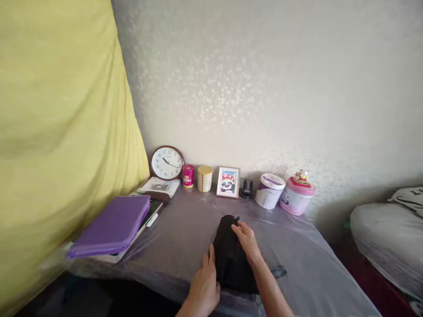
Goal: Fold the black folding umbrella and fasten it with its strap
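Note:
A black fabric bag (pixel 228 259), soft and long, lies on the plastic-covered table in front of me. My left hand (pixel 205 281) grips its lower left side, fingers pointing up along the edge. On the upper right edge, my right hand (pixel 246 240) has its fingers bent onto the cloth near a small dark tab (pixel 237 219). What lies under those right fingertips is hidden. A dark strap-like piece (pixel 279 271) sticks out to the right, beyond my right forearm.
Purple folders (pixel 114 224) are stacked at the left beside a white marker (pixel 152 220). Along the wall stand a clock (pixel 167 163), a pink can (pixel 188 176), a yellow-lidded can (pixel 205 179), a panda picture frame (pixel 228 182), a black hole punch-like device (pixel 246 188) and two tubs (pixel 269 193).

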### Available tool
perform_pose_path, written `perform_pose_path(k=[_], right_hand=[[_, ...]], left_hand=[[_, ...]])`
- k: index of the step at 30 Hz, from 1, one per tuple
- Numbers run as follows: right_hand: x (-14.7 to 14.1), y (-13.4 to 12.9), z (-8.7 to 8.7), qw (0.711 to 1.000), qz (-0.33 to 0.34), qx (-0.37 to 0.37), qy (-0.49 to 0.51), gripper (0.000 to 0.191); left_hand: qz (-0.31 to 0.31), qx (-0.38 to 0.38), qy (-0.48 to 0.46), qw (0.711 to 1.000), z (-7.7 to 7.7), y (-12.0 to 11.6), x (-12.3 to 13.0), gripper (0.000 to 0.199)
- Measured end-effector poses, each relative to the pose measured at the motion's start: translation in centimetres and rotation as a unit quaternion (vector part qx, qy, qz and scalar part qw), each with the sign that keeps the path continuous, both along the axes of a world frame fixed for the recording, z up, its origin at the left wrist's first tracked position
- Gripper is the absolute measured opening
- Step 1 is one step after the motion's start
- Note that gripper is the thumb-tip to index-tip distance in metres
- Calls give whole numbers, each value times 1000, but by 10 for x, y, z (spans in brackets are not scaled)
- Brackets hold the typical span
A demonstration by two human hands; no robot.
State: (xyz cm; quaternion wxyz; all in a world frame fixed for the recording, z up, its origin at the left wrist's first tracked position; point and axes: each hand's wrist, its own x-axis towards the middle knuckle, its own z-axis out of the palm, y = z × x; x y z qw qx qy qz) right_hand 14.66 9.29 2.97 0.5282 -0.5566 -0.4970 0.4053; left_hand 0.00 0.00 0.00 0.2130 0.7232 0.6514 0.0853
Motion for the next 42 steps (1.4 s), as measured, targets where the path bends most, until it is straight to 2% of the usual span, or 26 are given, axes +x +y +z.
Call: perform_pose_path(k=[5,11,17,20,22,24,25,27,30,35,39,42], right_hand=[[-21,19,-20,999,-3,-9,-37,38],[-27,27,-35,986,21,-50,-158,27],[-28,27,-33,979,82,-81,-171,25],[-31,23,-25,976,115,-59,-175,23],[-33,19,-19,972,127,-29,-197,22],[-35,13,-15,965,130,1,-230,21],[-36,9,-13,960,132,14,-247,21],[-37,1,-13,948,141,46,-282,23],[-35,-12,-16,925,156,117,-325,25],[-24,-21,-20,888,195,202,-364,25],[-16,-5,-24,863,218,221,-399,25],[-12,15,-29,859,200,214,-421,25]], left_hand=[[-7,4,6,1000,-1,-3,2,82],[-22,-8,46,999,1,-2,3,74],[-23,-1,45,999,12,-11,-13,63],[4,76,51,996,19,-18,-18,49],[-19,130,32,991,20,-17,-18,42],[-82,161,-1,984,14,-11,-16,42],[-121,173,-11,977,8,-7,-15,48],[-158,185,-15,970,-6,0,-14,63],[-159,174,-3,972,-24,5,-14,68],[-153,147,21,977,-35,5,-8,64],[-149,146,17,978,-46,8,-6,70],[-155,136,7,979,-50,10,-7,83]])
